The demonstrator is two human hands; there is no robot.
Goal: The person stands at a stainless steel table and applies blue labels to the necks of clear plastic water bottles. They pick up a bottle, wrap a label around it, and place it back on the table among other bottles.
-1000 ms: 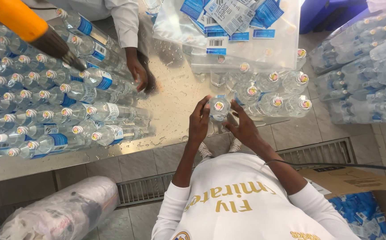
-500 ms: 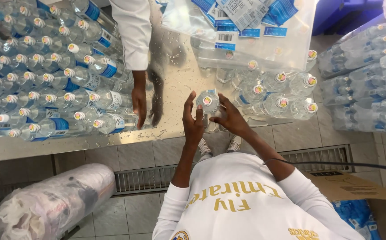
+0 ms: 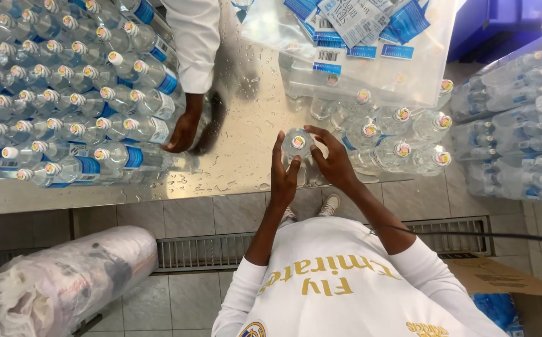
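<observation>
At nine o'clock, a co-worker's hand has shifted onto the lying bottles. At centre, the left hand and right hand have closed again around one upright bottle above the wet worktop; unlabelled bottles stand at three o'clock.

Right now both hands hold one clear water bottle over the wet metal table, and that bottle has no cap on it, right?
Not quite. The head view shows both hands, left hand and right hand, holding the water bottle over the wet metal table, but it does have a cap.
</observation>
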